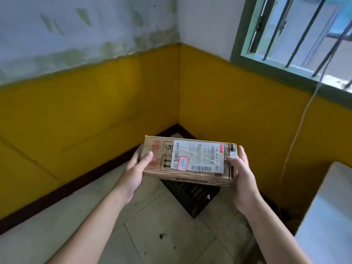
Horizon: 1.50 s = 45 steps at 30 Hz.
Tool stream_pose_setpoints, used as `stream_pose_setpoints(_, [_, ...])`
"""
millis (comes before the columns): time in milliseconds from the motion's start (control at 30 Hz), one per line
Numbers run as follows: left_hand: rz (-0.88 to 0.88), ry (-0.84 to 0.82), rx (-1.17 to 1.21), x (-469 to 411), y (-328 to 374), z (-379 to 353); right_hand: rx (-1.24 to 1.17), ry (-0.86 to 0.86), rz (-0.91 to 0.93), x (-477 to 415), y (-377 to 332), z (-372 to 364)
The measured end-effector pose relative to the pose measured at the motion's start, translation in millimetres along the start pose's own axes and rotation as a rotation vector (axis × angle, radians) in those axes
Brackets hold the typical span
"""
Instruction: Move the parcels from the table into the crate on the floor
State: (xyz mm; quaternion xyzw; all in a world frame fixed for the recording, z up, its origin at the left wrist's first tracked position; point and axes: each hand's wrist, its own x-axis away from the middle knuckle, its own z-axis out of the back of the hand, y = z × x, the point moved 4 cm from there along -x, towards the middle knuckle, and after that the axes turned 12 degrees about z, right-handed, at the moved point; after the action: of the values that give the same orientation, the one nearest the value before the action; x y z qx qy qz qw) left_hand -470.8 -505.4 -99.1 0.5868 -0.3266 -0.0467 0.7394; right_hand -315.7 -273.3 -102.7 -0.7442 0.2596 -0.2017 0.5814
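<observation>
A brown cardboard parcel (190,161) with a white shipping label and a red-edged sticker is held in the air between both hands. My left hand (136,169) grips its left end, thumb on top. My right hand (241,173) grips its right end, thumb on the taped corner. Directly below the parcel a black plastic crate (192,196) stands on the tiled floor in the room's corner. The parcel hides most of the crate; only its near corner and slotted wall show.
A white table (327,216) edge fills the lower right. Yellow-painted walls meet in the corner behind the crate. A barred window with a green frame (285,71) is at the upper right, and a thin cable (299,130) hangs down from it.
</observation>
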Motion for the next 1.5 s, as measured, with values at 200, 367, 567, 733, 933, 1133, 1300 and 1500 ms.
stream_pose_setpoints(200, [-0.085, -0.108, -0.043, -76.3, 6.1, 11.8, -0.063, -0.021, -0.370, -51.9, 43.8, -20.0])
stream_pose_setpoints(367, [0.107, -0.168, -0.034, -183.1, 18.9, 11.8, 0.001, 0.235, -0.264, -121.7, 101.0, -20.7])
stream_pose_setpoints(567, [0.273, -0.229, -0.085, -310.0, 23.2, 1.6, -0.051, 0.265, -0.203, -203.2, 137.0, -20.5])
stream_pose_setpoints(733, [0.253, -0.300, -0.153, -372.5, 21.3, -1.9, -0.116, 0.267, -0.407, -243.3, 162.4, -23.4])
stream_pose_setpoints(933, [0.374, -0.428, -0.320, -470.9, -2.2, -20.6, 0.027, 0.625, -0.550, -274.5, 219.5, -28.9])
stream_pose_setpoints(1133, [0.522, -0.488, -0.497, -552.5, -53.3, -29.4, 0.088, 0.882, -0.568, -300.1, 289.2, -40.3])
stream_pose_setpoints(1300, [0.572, -0.566, -0.492, -604.7, -121.5, -53.5, 0.058, 0.854, -0.597, -327.1, 362.3, -15.7])
stream_pose_setpoints(1500, [0.721, -0.345, -0.352, -659.8, -227.8, -80.4, -0.010, 0.959, -0.653, -334.5, 488.5, 21.7])
